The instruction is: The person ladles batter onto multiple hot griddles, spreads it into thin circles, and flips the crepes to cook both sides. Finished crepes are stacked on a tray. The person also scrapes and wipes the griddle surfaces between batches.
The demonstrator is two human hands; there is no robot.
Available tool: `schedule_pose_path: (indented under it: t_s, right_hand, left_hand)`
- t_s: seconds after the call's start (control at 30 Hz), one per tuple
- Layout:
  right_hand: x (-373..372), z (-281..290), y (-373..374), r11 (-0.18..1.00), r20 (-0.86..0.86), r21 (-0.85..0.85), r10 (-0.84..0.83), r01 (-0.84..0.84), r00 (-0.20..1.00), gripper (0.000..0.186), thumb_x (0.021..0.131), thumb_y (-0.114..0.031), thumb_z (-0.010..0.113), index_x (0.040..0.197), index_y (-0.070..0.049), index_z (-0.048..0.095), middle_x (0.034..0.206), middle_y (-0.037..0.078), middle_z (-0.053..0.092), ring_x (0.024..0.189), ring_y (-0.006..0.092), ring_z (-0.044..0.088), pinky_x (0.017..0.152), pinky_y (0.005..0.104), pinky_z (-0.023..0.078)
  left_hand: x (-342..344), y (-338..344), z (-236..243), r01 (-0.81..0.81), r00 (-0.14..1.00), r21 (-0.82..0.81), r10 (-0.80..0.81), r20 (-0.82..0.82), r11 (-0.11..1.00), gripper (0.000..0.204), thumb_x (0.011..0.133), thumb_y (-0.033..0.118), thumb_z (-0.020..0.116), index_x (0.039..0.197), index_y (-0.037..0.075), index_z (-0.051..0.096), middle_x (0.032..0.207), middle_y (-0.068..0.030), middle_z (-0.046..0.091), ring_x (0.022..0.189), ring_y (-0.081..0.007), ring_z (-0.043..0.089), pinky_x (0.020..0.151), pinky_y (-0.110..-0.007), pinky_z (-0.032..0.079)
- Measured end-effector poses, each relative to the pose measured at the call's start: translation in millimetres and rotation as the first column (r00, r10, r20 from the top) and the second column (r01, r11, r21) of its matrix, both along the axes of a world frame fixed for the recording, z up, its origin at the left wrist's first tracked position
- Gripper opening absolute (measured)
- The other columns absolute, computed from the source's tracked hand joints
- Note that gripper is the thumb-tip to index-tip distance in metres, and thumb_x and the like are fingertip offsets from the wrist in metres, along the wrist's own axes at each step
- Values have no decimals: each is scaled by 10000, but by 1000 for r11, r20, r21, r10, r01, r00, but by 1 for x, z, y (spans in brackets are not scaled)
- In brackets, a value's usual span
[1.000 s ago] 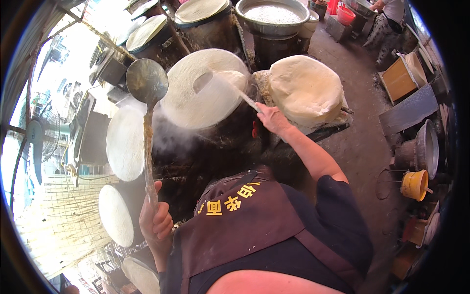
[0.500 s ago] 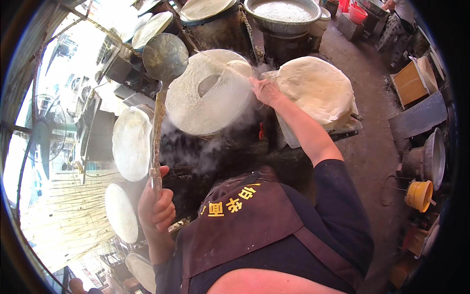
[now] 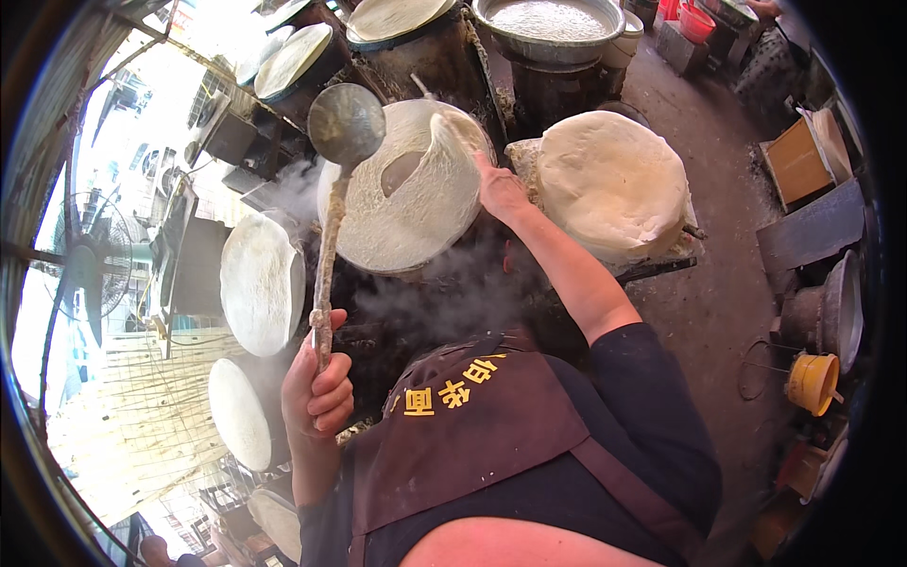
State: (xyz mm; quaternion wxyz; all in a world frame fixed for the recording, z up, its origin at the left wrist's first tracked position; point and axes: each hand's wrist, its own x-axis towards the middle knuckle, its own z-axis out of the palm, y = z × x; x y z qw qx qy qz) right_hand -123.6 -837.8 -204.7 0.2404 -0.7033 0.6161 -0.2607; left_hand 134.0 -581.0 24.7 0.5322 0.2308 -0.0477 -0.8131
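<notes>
My left hand [image 3: 318,386] is wrapped round the handle of a long ladle [image 3: 347,125], its bowl raised over the far left rim of a steaming round cooker. On that cooker lies a thin white batter sheet [image 3: 406,231] with a hole near its middle. My right hand [image 3: 504,192] is closed at the sheet's right edge, fingers pointing inward. From there a thin stick [image 3: 421,85] seems to run under a lifted fold of the sheet, its tip poking out on the far side. Just right of my hand sits a thick pile of round pale sheets [image 3: 612,184].
Round covers with pale sheets [image 3: 262,283] stand left, another [image 3: 239,414] nearer me. Behind are drums with sheets on top [image 3: 397,17] and a metal basin of white liquid [image 3: 553,19]. A yellow bucket [image 3: 811,383] and boards [image 3: 814,222] line the right. Steam drifts before me.
The ladle and my left hand have moved right. The stick has swung from lying across the sheet to nearer its far right rim, and the sheet's edge is now folded up over it.
</notes>
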Motion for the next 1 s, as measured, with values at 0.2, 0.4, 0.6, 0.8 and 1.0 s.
schedule_pose_path:
  t_s: [0.2, 0.4, 0.6, 0.8, 1.0]
  right_hand:
    - [-17, 13, 38, 999, 209, -29, 29, -23, 977, 555, 838, -97, 558, 1375, -64, 423, 1007, 250, 644, 1009, 403, 602, 884, 454, 472]
    - [24, 19, 38, 996, 50, 56, 73, -75, 996, 550, 820, -94, 537, 1362, -87, 447, 857, 273, 645, 805, 423, 641, 752, 497, 507]
    - [-13, 1, 48, 995, 270, -45, -79, 94, 960, 534, 834, -134, 517, 1363, -162, 450, 870, 296, 640, 822, 453, 637, 752, 518, 512]
    - [36, 13, 69, 988, 159, 80, 118, -132, 980, 545, 823, -101, 559, 1355, -121, 442, 862, 285, 635, 834, 445, 627, 781, 501, 509]
    - [-8, 8, 13, 994, 206, 7, 105, -109, 973, 524, 811, -96, 572, 1328, -69, 489, 1211, 232, 578, 1086, 370, 588, 940, 400, 482]
  left_hand:
    - [13, 21, -7, 12, 996, -70, -18, -82, 997, 521, 1041, 230, 346, 1496, 98, 127, 682, -29, 369, 408, -46, 321, 304, -190, 321]
    - [2, 16, -7, 8, 996, -95, -16, -84, 995, 529, 1051, 273, 306, 1503, 94, 99, 700, -21, 365, 434, -31, 334, 318, -160, 321]
    - [12, 36, -7, -26, 982, -64, 13, -187, 998, 468, 1053, 238, 206, 1505, 135, 145, 678, -72, 387, 380, -93, 318, 291, -232, 318]
    - [-7, 45, -5, -114, 985, -126, 129, 119, 986, 492, 1030, 241, 362, 1468, 84, 200, 695, -58, 409, 410, -90, 379, 309, -214, 366]
    - [-19, 63, 2, -139, 911, -98, 166, 377, 985, 509, 1015, 248, 442, 1430, 26, 248, 678, -7, 369, 428, -42, 332, 314, -174, 324]
